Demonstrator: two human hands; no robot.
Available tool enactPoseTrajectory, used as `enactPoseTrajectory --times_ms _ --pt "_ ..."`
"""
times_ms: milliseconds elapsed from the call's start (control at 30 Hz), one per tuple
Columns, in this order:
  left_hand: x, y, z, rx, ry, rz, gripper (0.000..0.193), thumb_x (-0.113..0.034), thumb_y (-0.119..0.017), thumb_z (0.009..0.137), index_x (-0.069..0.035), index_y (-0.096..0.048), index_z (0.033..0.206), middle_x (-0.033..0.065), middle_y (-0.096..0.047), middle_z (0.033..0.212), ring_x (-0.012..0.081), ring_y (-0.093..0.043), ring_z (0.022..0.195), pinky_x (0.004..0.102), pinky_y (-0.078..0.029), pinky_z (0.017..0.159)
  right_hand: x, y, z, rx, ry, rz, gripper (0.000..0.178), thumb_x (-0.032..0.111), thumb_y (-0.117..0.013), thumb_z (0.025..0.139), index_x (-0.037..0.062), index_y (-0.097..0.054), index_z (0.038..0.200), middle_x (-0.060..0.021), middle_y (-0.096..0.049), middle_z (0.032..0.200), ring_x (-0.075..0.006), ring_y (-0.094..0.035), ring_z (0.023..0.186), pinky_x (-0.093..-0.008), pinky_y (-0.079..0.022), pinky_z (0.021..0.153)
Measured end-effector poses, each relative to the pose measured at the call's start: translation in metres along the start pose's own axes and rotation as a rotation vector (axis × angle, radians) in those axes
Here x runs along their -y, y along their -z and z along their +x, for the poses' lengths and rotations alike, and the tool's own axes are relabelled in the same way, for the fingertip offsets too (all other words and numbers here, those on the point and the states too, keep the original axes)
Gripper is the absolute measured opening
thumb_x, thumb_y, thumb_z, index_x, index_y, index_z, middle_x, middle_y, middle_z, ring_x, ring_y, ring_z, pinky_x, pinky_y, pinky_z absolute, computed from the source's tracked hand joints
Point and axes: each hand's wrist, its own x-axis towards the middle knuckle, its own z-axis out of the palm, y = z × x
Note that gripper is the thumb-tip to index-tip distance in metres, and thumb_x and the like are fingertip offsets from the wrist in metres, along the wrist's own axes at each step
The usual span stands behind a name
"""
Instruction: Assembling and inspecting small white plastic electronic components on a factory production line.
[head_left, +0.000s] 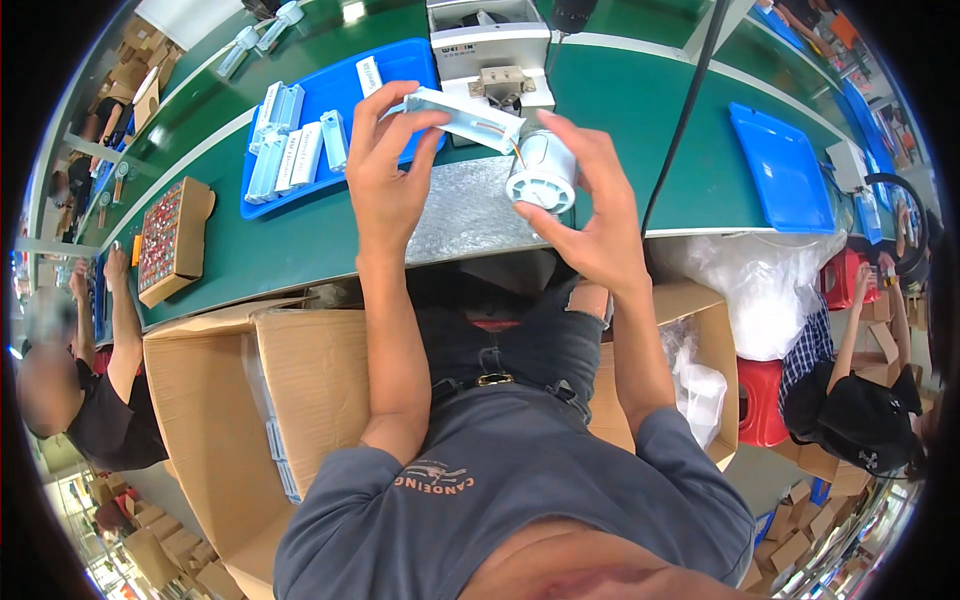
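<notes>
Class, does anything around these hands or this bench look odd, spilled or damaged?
Nothing looks clearly spilled or damaged. Only the crumpled clear plastic looks untidy, bulging loosely below the bench at right. Thin wires show between the held pale casing and white cylinder, too fine to judge.

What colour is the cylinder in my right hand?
The plastic cylinder is white, shown best in the head view.

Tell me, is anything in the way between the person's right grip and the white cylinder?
Nothing visible: the right grip holds the cylinder directly. Thin wires lie on its other side, by the casing held in the left grip.
</notes>
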Motion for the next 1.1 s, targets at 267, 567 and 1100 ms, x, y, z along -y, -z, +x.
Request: enactPoseTrajectory --times_ms 267,567,1100 --pt "-0.021 -0.02 0.01 -0.009 -0.059 -0.199 0.05 0.006 -0.072 0.076 -0.004 -0.055 0.122 0.0173 -0.048 0.139 0.0294 -0.051 0.126 0.0374 -0.049 0.098 -0.011 0.012 -0.002 0.053 0.038 0.0 0.074 0.013 -0.082 0.071 0.0046 -0.054 0.139 -0.0137 -0.058 0.123 -0.0295 -0.052 0.113 -0.0383 -0.044 0.099" --pt "-0.064 -0.046 0.002 -0.143 0.378 -0.929 0.065 0.003 -0.061 0.089 0.001 -0.034 0.148 0.0237 -0.046 0.143 0.0277 -0.048 0.13 0.0402 -0.04 0.108 -0.004 0.002 -0.016 -0.052 0.053 0.079 0.073 0.01 -0.082 0.072 0.0134 -0.055 0.14 -0.0139 -0.049 0.116 -0.0285 -0.053 0.106 -0.0353 -0.046 0.092" --pt "-0.064 -0.041 0.005 0.162 0.397 -0.859 0.051 -0.001 -0.069 0.089 0.004 -0.049 0.136 0.0201 -0.068 0.117 0.0211 -0.065 0.11 0.0334 -0.053 0.093 -0.015 -0.003 -0.01 -0.052 -0.138 0.49 0.074 0.007 -0.087 0.073 -0.0038 -0.049 0.135 -0.0139 -0.058 0.123 -0.0203 -0.059 0.114 -0.033 -0.052 0.093"
